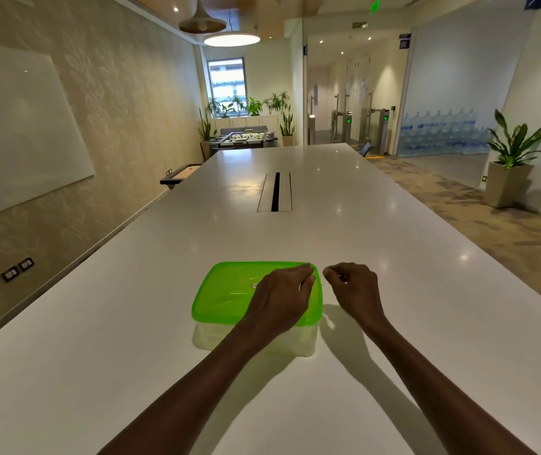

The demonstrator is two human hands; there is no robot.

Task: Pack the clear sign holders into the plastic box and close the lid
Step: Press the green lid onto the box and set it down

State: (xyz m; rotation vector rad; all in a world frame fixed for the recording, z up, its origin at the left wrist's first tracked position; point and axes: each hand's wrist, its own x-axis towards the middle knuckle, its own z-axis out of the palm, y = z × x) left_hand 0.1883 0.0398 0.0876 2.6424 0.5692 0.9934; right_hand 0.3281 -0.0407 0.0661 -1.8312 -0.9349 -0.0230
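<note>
A clear plastic box (216, 338) with a bright green lid (226, 290) stands on the white table in front of me. The lid lies flat on top of the box. My left hand (282, 297) rests palm down on the right half of the lid, its fingertips at the far right corner. My right hand (354, 290) hovers just right of the box, fingers curled loosely, apart from the lid. No clear sign holder shows on the table; the box's contents are hard to make out through its wall.
The long white table (344, 231) runs away from me, with a cable slot (275, 192) in its middle. A wall with a whiteboard (16, 126) lies left, a potted plant (512, 165) on the floor right.
</note>
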